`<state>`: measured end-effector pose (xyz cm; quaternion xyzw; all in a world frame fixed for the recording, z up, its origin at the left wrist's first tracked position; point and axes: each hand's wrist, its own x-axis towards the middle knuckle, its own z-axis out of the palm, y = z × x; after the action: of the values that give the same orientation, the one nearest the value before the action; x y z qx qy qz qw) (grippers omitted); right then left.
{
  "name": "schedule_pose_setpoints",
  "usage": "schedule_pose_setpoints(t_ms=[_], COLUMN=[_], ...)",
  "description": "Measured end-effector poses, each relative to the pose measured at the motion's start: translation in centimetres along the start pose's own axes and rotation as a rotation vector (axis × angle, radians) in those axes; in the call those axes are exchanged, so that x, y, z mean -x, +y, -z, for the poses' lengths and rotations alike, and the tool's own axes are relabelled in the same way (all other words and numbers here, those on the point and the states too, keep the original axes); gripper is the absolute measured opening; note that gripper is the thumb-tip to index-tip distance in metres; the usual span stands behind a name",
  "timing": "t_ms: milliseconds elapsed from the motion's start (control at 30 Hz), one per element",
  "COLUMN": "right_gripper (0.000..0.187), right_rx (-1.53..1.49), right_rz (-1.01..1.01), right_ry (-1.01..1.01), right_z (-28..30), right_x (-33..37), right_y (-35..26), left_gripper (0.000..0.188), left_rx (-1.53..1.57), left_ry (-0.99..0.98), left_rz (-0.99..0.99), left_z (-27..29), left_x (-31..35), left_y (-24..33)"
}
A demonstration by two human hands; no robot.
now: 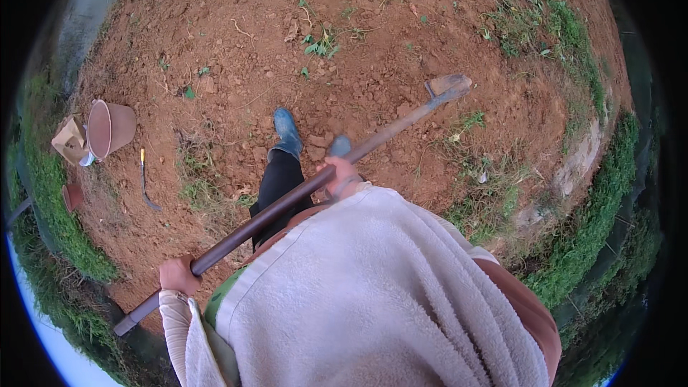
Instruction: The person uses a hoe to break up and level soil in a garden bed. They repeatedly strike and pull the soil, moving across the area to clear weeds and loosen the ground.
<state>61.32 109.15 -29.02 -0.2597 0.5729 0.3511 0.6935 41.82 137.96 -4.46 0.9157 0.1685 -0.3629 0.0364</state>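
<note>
A long-handled hoe [261, 222] lies slantwise across the front of my body, from the lower left up to the right. My left hand [179, 274] is wrapped round its dark shaft near the butt end. Farther up the shaft, about midway, my right hand [340, 175] is closed on it too. The soil-caked metal head [450, 87] is at the far right, over or on the reddish earth; whether it touches the ground I cannot tell. A pale towel-like cloth [344, 279] covers much of my front and hides part of my right arm.
My blue boots [287, 132] stand on loose, cloddy soil [236, 64]. At the left are a brown bucket [118, 129], a brown carton or bag [70, 140], a small reddish pot [72, 196] and a yellow-handled sickle [145, 180]. Grass [602, 193] and water [79, 21] edge the plot.
</note>
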Motion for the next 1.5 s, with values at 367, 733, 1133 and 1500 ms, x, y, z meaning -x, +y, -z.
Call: schedule_pose_setpoints(t_ms=[367, 733, 1133, 1500], right_gripper=[0.017, 0.016, 0.011, 0.016], right_rx=[0.146, -0.014, -0.026, -0.116], right_rz=[0.673, 0.013, 0.452, 0.028], right_ry=[0.170, -0.044, 0.056, -0.042], right_z=[0.7, 2.8, 4.3, -6.8], right_x=[4.1, -1.3, 2.2, 4.0], right_y=[-18.4, -3.7, -16.1, 1.3], left_gripper=[0.020, 0.011, 0.015, 0.012], left_rx=[0.323, -0.040, 0.078, -0.275], left_ry=[-0.124, 0.000, -0.041, 0.228], left_rz=[-0.281, -0.008, -0.251, 0.084], left_z=[0.6, 2.9, 2.2, 14.7], left_x=[-6.9, -0.8, -6.1, 3.8], left_y=[12.0, 2.5, 9.9, 0.7])
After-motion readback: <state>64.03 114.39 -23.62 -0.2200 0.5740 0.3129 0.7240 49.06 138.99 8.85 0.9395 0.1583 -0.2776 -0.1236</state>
